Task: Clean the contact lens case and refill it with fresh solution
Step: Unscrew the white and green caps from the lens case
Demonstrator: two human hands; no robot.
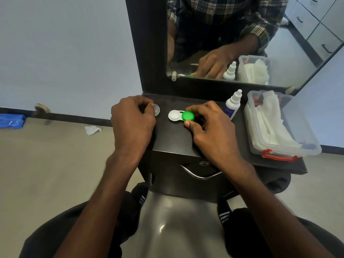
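Observation:
A white contact lens case (pixel 174 115) lies on the black counter (pixel 173 138). Its left well is uncovered; its right well carries a green cap (pixel 188 116). My right hand (pixel 210 127) pinches that green cap between thumb and fingertips. My left hand (pixel 133 120) holds a clear cap (pixel 156 109) at its fingertips, left of the case and just above the counter. A white solution bottle (pixel 233 104) with a blue label stands upright just right of my right hand.
A clear plastic box (pixel 305 138) with a red latch holds white tissues at the counter's right end. A mirror (pixel 242 38) rises behind the counter. A drawer handle (pixel 200 174) sits below the counter front. A crumpled tissue (pixel 92 130) lies on the floor to the left.

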